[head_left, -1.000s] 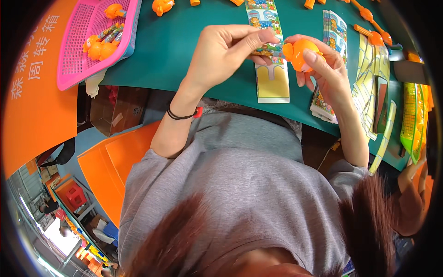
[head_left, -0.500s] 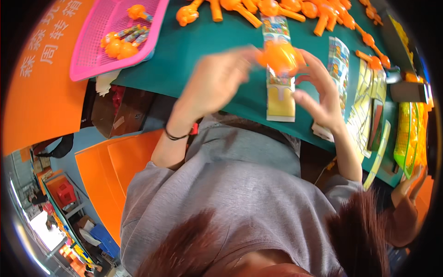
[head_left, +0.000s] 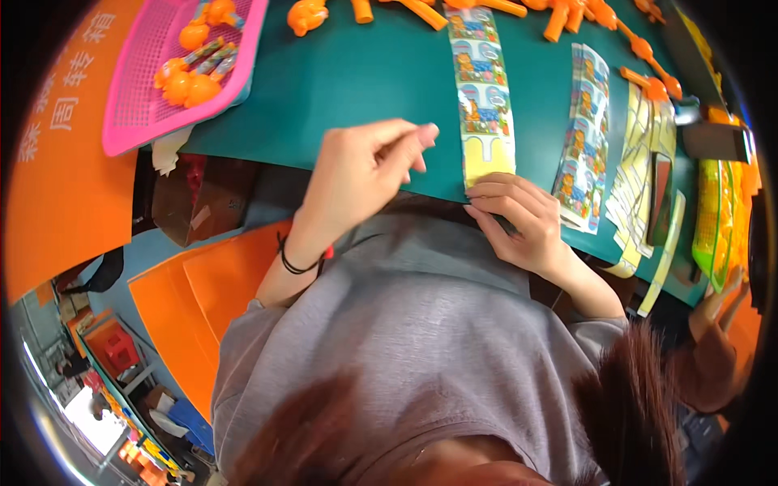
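Left hand point(head_left: 356, 172): pinched narrow; contents unclear
Right hand point(head_left: 523, 219): sticker strip point(head_left: 485, 73) pinched
Stickered toys point(head_left: 203, 89): basketed, left of hands
Bare toys point(head_left: 559, 23): seemingly left undone, beyond hands

A long, narrow strip of printed stickers point(head_left: 485, 97) lies flat on a green tabletop point(head_left: 365, 73), running from the far side to the near edge, right of the scene's centre. Colourful panels repeat along its length, each showing an orange cartoon animal amid blue and green. The near end is plain yellow backing, marked by a pale, forked outline. The strip leans slightly, its near end a little farther right.
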Demonstrator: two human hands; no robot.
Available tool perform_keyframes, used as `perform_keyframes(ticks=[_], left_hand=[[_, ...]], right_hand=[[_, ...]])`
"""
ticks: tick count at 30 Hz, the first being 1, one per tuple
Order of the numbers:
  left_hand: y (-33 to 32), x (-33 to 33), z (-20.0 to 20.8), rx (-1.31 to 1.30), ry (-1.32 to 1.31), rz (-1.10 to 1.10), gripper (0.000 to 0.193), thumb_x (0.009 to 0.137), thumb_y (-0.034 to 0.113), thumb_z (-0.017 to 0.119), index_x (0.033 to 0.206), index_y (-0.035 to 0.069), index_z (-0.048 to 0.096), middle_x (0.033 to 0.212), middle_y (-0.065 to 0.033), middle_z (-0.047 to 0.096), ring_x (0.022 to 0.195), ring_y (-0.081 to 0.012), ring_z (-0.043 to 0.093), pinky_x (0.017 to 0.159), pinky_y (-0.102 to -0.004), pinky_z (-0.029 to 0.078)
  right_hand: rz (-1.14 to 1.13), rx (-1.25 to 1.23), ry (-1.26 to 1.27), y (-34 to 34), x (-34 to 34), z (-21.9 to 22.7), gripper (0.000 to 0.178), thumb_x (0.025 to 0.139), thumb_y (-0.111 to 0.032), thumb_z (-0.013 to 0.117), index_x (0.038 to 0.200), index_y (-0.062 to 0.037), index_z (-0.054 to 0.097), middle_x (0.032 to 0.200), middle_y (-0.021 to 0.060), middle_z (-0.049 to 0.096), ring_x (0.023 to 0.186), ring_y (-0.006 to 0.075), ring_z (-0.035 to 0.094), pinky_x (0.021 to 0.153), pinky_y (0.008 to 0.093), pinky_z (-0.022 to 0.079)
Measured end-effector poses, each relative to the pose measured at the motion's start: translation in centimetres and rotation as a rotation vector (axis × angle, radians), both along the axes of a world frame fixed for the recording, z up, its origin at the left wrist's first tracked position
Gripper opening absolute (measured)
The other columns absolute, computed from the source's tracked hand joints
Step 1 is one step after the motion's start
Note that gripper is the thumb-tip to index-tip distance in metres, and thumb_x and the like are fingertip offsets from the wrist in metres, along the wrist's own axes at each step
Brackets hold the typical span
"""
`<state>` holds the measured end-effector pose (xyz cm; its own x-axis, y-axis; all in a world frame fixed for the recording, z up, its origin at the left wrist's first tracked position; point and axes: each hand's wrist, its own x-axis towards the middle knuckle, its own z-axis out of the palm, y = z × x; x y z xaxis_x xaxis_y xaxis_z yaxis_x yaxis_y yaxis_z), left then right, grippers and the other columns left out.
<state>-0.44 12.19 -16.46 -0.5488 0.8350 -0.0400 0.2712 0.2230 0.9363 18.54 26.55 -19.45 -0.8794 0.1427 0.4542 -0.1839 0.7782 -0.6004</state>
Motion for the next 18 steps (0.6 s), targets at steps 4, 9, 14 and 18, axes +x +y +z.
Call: perform_keyframes(ticks=[4,9,14,18], left_hand=[[1.5,1.9,-2.9,0.061,0.218,-0.004,0.019,0.091,0.021,0.068,0.092,0.002,0.07,0.072,-0.0044,0.066,0.053,-0.0115,0.059,0.052,-0.0274,0.046],[2.0,2.1,-2.3,-0.033,0.209,-0.117,0.015,0.088,0.017,0.071,0.095,0.005,0.07,0.074,-0.0034,0.065,0.053,-0.011,0.057,0.052,-0.0278,0.045],[1.3,1.9,-2.8,0.016,0.116,-0.088,0.013,0.086,0.013,0.071,0.095,0.004,0.07,0.074,-0.0032,0.064,0.055,-0.0093,0.055,0.052,-0.026,0.044],[1.1,1.8,-2.9,0.006,0.139,-0.088,0.011,0.086,0.012,0.071,0.094,0.005,0.069,0.074,-0.003,0.063,0.055,-0.0089,0.055,0.052,-0.025,0.044]], right_hand=[[-0.133,-0.178,-0.07,1.1,0.1,1.7,0.039,0.071,-0.004,0.08,0.106,0.0005,0.063,0.111,0.016,0.067,0.107,0.0315,0.064,0.094,0.0389,0.049],[-0.09,0.166,-0.291,4.3,-1.3,2.4,0.078,0.068,-0.022,0.085,0.137,-0.0093,0.052,0.146,0.0172,0.043,0.136,0.0389,0.038,0.109,0.0491,0.037],[-0.023,0.211,-0.297,1.2,0.6,0.5,0.073,0.073,-0.022,0.082,0.138,-0.0105,0.053,0.146,0.0158,0.046,0.135,0.0374,0.043,0.108,0.0456,0.041],[-0.064,0.072,-0.245,1.3,0.3,1.3,0.065,0.075,-0.017,0.08,0.135,-0.0079,0.056,0.139,0.0159,0.053,0.129,0.036,0.051,0.105,0.0429,0.045]])
